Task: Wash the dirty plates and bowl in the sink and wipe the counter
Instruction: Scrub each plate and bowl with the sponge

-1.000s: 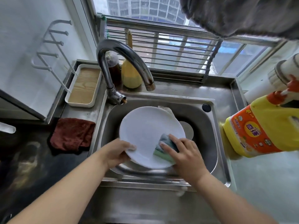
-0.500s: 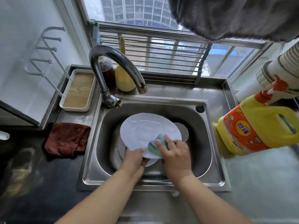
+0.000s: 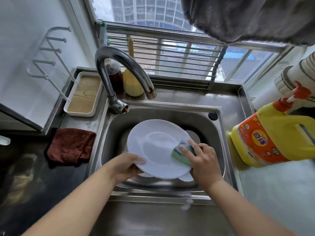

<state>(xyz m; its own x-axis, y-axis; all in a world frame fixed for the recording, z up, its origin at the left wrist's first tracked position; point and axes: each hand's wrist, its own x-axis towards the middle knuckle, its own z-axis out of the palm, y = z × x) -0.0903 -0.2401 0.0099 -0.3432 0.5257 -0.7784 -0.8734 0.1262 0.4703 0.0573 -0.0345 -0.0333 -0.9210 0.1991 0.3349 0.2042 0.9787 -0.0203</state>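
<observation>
Steel sink (image 3: pixel 226 150) under barred window (image 3: pixel 170 53), dark counter (image 3: pixel 30 176), red cloth (image 3: pixel 71 145)

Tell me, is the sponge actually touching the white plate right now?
Touching. The head view shows the right hand pressing the sponge flat against the white plate near its right rim, with no gap visible between them.
</observation>
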